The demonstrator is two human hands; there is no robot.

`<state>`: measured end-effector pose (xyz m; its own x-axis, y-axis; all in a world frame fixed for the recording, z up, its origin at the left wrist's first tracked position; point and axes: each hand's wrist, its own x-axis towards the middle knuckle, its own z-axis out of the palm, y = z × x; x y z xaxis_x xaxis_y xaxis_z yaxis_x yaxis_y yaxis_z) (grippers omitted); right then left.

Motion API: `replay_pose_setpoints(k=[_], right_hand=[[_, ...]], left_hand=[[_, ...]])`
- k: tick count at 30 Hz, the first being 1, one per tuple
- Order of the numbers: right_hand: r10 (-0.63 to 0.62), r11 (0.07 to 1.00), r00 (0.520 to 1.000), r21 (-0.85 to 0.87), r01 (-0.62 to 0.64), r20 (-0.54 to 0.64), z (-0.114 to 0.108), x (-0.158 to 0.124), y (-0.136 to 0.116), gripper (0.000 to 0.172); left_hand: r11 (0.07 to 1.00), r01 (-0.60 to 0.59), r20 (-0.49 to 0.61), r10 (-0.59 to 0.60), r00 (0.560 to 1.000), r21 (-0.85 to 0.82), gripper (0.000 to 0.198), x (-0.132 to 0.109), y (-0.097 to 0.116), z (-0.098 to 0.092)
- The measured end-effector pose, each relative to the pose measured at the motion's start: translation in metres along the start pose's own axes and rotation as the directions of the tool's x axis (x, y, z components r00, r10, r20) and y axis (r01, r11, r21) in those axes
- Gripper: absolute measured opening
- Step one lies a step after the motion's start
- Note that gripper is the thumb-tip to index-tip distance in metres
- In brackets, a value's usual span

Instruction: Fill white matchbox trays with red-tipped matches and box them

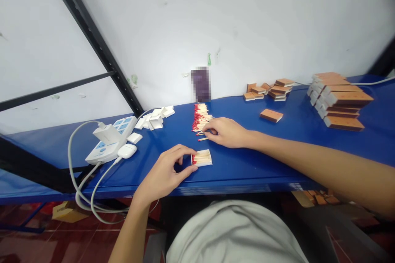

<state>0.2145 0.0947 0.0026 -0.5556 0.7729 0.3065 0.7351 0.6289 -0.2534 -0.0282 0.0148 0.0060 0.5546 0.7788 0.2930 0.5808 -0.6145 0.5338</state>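
My left hand (169,169) grips the left end of a small white matchbox tray (211,158) between thumb and fingers. Inside the tray lie several red-tipped matches (202,157), heads toward my left hand. Beyond it, my right hand (226,132) is closed in a pinch at the near edge of a pile of loose matches (201,116). A single match (203,139) shows at its fingertips, its red head pointing left; the fingers partly hide what else they hold.
Several empty white trays (154,119) lie left of the pile, beside a power strip (108,148) with cables. Orange-brown matchboxes are stacked (338,100) and heaped (274,89) at right, with one lone matchbox (271,115) nearer. A dark frame post (92,37) rises at left.
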Motion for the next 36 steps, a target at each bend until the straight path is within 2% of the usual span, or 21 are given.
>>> replay_pose_setpoints(k=[10,18,30,36], right_hand=[[-0.004,1.000,1.000,0.005,0.004,0.020,-0.003,0.000,-0.003,0.024],[0.032,0.995,0.999,0.090,-0.032,0.003,0.002,0.003,0.005,0.027],[0.050,0.999,0.999,-0.005,-0.050,0.019,0.004,0.012,0.005,0.019],[0.115,0.993,0.993,-0.043,-0.114,0.021,0.006,0.014,0.002,0.020]], left_hand=[[1.000,0.005,0.009,-0.005,1.000,0.005,0.018,0.000,0.000,0.000],[1.000,0.006,0.015,-0.006,1.000,0.002,0.019,0.000,0.001,0.000],[1.000,-0.001,0.013,0.001,1.000,0.010,0.019,-0.001,-0.001,0.000],[1.000,-0.007,0.007,0.007,1.000,0.017,0.021,0.000,-0.001,0.000]])
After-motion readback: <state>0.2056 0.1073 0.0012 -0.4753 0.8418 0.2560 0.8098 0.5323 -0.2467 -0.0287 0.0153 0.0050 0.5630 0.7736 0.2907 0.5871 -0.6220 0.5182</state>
